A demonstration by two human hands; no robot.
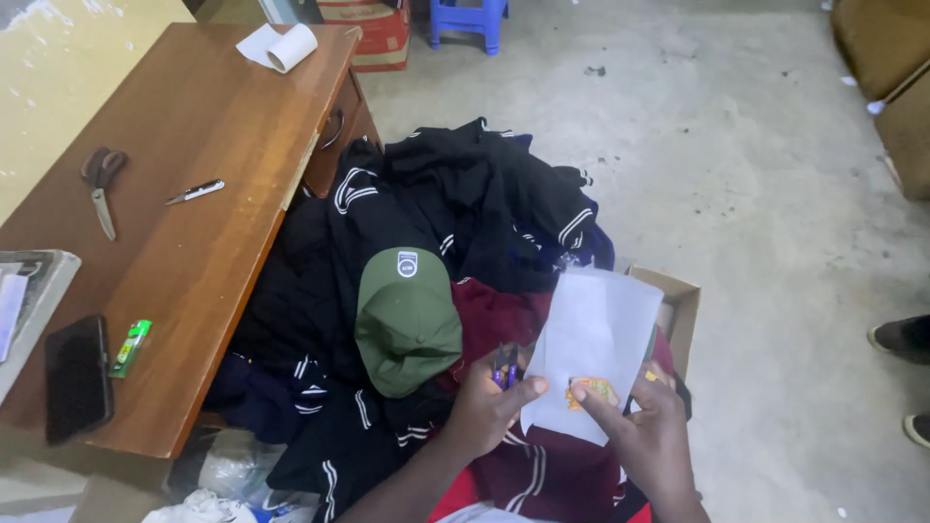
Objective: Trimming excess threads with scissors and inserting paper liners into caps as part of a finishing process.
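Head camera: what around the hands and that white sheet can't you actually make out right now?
- Small orange patch on the white sheet: too small to identify.
- Dark item at the left hand: mostly covered by its fingers.
- Cardboard box: contents hidden behind the sheet.
- Right hand: palm side unseen.

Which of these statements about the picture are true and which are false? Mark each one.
1. Both hands hold the white paper sheet. True.
2. The green cap lies on the desk. False: it lies on the pile of dark clothes.
3. The scissors lie on the wooden desk. True.
4. The black phone lies on the floor. False: it lies on the desk.
5. The left hand also holds a small purple tool. True.
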